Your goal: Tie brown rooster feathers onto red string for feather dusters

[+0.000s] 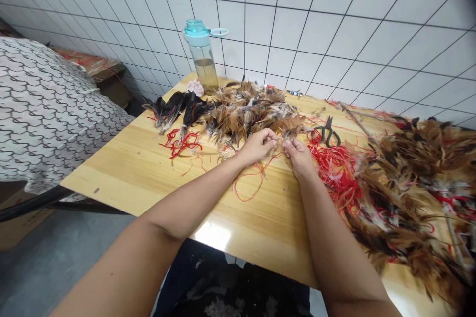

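Note:
My left hand is closed in a pinch at the near edge of a pile of brown feathers. Just right of it, my right hand pinches something small at its fingertips, beside a few feathers; fine quills or thread between the hands are too small to tell apart. A loop of red thread hangs down onto the wooden table below the hands. Black scissors and a heap of red threads lie right of my right hand.
Black feather bundles and red strings lie to the left. A water bottle stands near the tiled wall. More brown feathers cover the right side, with a thin stick. A patterned cloth is at far left.

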Action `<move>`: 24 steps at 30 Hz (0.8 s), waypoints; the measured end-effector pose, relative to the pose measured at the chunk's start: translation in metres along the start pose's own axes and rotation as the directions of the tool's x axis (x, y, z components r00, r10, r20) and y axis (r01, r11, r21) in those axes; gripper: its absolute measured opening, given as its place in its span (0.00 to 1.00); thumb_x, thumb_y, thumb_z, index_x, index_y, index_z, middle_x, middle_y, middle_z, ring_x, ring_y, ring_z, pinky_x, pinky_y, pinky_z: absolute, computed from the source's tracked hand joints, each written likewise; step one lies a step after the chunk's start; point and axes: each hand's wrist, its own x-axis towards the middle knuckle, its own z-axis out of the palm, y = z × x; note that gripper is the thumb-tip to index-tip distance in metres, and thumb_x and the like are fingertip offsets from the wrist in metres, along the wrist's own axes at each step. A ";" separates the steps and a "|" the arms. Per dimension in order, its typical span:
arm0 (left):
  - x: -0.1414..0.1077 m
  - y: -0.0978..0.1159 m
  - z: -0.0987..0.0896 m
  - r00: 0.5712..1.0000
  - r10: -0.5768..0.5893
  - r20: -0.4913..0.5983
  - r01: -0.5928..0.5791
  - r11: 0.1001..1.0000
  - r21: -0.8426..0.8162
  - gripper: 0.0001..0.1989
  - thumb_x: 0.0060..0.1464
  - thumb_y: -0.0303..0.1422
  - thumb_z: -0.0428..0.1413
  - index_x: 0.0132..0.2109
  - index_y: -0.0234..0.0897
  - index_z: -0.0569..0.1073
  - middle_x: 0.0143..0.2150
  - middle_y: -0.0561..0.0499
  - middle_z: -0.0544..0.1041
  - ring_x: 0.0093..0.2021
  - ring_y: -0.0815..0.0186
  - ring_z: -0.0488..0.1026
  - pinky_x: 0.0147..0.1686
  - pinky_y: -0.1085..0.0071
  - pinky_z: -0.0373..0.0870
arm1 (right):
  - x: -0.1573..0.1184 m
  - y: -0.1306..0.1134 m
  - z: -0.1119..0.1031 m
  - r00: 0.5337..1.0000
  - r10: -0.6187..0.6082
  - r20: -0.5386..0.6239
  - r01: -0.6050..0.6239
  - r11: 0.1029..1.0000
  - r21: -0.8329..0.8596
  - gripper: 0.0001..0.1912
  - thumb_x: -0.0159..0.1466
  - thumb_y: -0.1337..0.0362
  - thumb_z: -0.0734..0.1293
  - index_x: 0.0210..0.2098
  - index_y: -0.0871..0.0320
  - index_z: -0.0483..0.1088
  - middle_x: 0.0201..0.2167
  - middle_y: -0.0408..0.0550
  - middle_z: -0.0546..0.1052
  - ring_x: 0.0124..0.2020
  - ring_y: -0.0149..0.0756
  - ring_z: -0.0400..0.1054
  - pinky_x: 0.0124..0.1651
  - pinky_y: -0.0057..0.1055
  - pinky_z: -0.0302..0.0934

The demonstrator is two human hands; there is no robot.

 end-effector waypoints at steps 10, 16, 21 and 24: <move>-0.002 0.008 -0.014 0.939 0.339 0.063 -0.322 0.796 0.513 0.07 0.57 0.26 0.50 0.36 0.35 0.73 0.34 0.49 0.74 0.37 0.66 0.69 0.40 0.70 0.65 | 0.003 0.005 -0.002 0.998 -0.012 -0.069 0.005 0.995 -0.100 0.21 0.51 0.44 0.70 0.25 0.56 0.67 0.18 0.38 0.62 0.20 0.28 0.51 0.26 0.28 0.48; -0.001 0.007 -0.023 0.894 0.433 0.116 -0.399 0.649 0.648 0.08 0.59 0.25 0.49 0.36 0.35 0.72 0.35 0.47 0.73 0.40 0.63 0.69 0.42 0.68 0.66 | 0.005 0.009 -0.005 0.991 -0.060 -0.117 0.038 0.983 -0.181 0.21 0.53 0.43 0.68 0.24 0.55 0.65 0.18 0.37 0.61 0.21 0.28 0.52 0.26 0.28 0.49; -0.002 0.009 -0.023 0.868 0.470 0.159 -0.449 0.609 0.654 0.08 0.60 0.27 0.48 0.38 0.34 0.72 0.36 0.46 0.72 0.40 0.63 0.68 0.44 0.67 0.66 | 0.005 0.010 -0.004 0.992 -0.048 -0.117 0.019 0.971 -0.237 0.19 0.54 0.46 0.67 0.24 0.56 0.65 0.17 0.37 0.60 0.20 0.28 0.50 0.26 0.29 0.47; -0.003 0.008 -0.021 0.853 0.488 0.182 -0.467 0.562 0.682 0.08 0.61 0.28 0.47 0.37 0.34 0.71 0.35 0.46 0.72 0.39 0.63 0.68 0.42 0.67 0.66 | 0.004 0.012 -0.003 0.994 -0.071 -0.088 0.040 0.949 -0.312 0.17 0.54 0.48 0.66 0.22 0.56 0.65 0.17 0.38 0.61 0.22 0.29 0.52 0.27 0.29 0.47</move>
